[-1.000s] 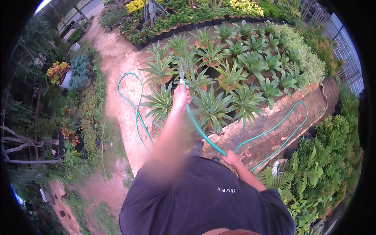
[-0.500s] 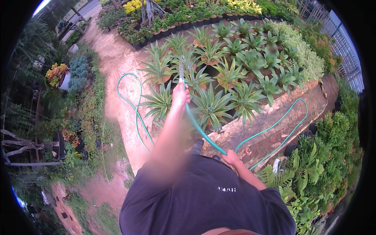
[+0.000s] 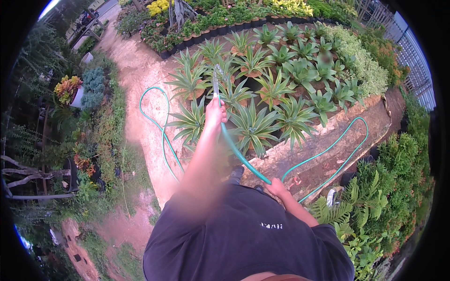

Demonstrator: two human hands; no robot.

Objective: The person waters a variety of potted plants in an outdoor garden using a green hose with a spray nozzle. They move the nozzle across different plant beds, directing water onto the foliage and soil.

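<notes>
A green garden hose (image 3: 240,156) runs between my two hands. My left hand (image 3: 216,112) is stretched forward and closed round the hose close to its outlet end. From that end, water (image 3: 216,80) streams ahead over the spiky variegated plants (image 3: 253,124). Down by my right hip, my right hand (image 3: 276,187) is wrapped round a lower stretch of the same hose. Broad-leaved green rosette plants (image 3: 304,72) grow to the right of the spiky ones. A blurred smear covers part of my left forearm.
Hose loops lie on the dirt path (image 3: 136,75) at left and on the brown ground strip (image 3: 328,157) at right. A fern (image 3: 361,206) and dense shrubs stand close on my right. Potted flowers (image 3: 197,37) line the far bed. Bare branches (image 3: 33,174) reach in at left.
The water stream shifts very slightly. Both hands keep their grip on the hose, in nearly the same places.
</notes>
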